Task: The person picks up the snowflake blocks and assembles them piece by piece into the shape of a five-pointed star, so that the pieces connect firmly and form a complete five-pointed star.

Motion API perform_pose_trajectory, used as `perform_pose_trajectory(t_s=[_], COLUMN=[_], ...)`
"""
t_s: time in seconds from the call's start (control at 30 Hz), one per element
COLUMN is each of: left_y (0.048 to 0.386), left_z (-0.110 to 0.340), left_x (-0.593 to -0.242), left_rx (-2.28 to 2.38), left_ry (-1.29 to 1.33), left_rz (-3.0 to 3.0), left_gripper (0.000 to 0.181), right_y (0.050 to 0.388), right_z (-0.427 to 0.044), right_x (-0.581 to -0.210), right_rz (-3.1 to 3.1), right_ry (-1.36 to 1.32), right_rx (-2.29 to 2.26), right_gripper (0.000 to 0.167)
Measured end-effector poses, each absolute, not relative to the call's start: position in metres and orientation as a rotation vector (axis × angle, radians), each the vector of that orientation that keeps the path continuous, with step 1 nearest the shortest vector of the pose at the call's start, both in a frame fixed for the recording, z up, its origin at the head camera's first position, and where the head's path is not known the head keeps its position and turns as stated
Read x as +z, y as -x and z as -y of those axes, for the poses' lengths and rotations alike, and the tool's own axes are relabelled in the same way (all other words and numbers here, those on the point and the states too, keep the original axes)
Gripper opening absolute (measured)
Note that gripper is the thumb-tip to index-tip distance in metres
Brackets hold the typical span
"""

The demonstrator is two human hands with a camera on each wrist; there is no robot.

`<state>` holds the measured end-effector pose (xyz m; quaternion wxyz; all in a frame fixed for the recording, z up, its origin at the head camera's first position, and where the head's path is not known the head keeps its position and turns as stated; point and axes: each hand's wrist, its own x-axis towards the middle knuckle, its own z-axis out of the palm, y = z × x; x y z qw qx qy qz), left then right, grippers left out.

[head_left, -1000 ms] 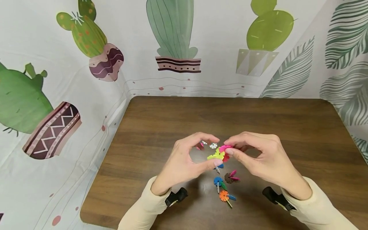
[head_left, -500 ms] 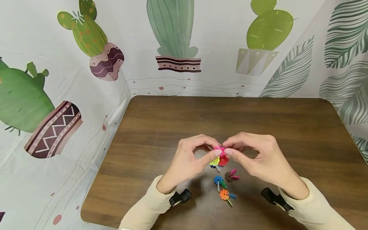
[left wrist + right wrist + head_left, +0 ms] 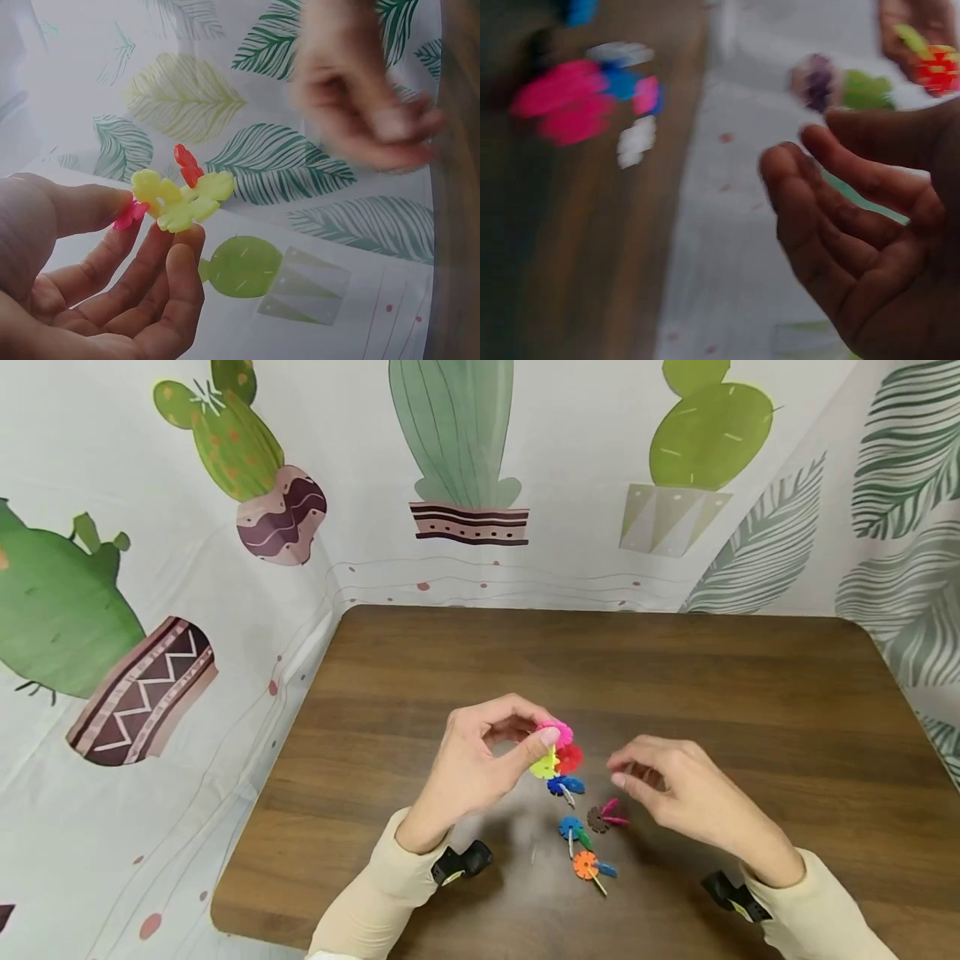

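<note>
Between the thumb and fingers of my left hand is a small cluster of joined plastic interlocking discs with petal-like edges. The thumb pinches its pink disc; two yellow discs and a red disc stick out beyond the fingertips. My right hand hovers to the right, apart from the cluster, its fingers loosely bent with nothing between them. In the right wrist view, that same hand also appears bare. The cluster is held above the table, over other joined discs.
Several joined disc groups lie on the wooden table: one dark blue, one brown with pink, one blue with green and one orange. A cactus-print cloth hangs behind the table.
Both hands were together on the pink disc half a second ago. My right hand has since let go and moved right and down; my left hand has carried the cluster slightly left and up.
</note>
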<state>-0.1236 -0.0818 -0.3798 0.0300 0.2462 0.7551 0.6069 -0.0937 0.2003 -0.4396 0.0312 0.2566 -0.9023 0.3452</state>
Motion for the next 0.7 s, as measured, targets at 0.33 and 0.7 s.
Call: perform_pose_trajectory(t_s=[0.33, 0.7], left_y=[0.125, 0.124], left_z=[0.086, 0.086], left_x=[-0.378, -0.378], left_rx=[1.912, 1.902], left_ry=[-0.751, -0.672], left_rz=[-2.318, -2.233], left_gripper=[0.007, 0.007], right_y=[0.085, 0.08], right_z=[-0.202, -0.199], right_x=[-0.484, -0.508], right_rz=[3.085, 3.115], right_ry=[-0.858, -0.746], right_rx=[0.887, 0.724], right_gripper=[0.026, 0.025])
